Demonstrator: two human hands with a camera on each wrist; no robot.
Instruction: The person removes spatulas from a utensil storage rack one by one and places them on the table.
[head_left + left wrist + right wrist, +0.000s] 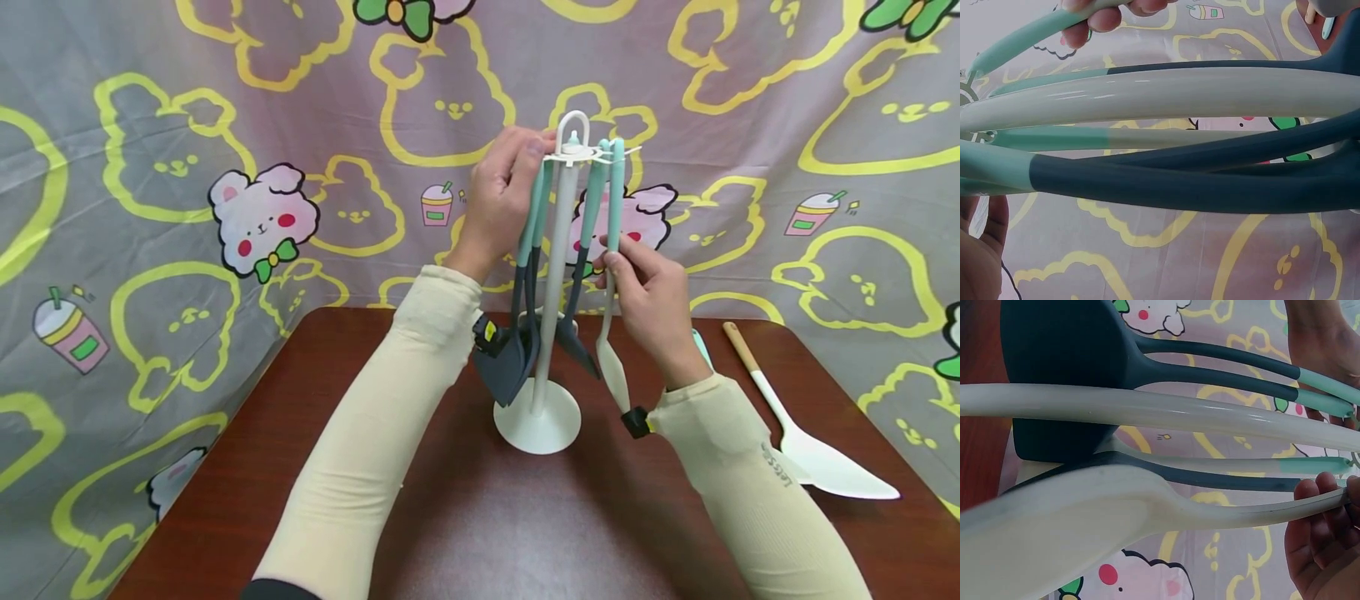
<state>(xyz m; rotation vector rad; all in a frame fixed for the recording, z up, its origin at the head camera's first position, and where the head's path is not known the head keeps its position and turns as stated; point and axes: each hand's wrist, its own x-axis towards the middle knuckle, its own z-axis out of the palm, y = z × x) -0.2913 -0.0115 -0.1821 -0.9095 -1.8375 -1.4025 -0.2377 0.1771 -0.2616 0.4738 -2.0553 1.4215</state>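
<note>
A white stand [557,275] with a round base holds several hanging utensils with mint handles. My left hand [504,196] grips the hook ring at the top left of the stand, beside two dark utensils [504,367]. On the right side, my right hand [651,296] pinches the mint and cream handle of a cream utensil [612,371] whose top is at the ring. Between it and the pole hangs another dark utensil [576,342]. The right wrist view shows the fingers [1319,515] on the cream utensil's neck [1235,517].
To the right on the brown table [315,417] lies a white turner [825,462] with a wooden handle. A mint handle end [701,346] shows behind my right wrist. A patterned curtain [360,250] hangs behind the table.
</note>
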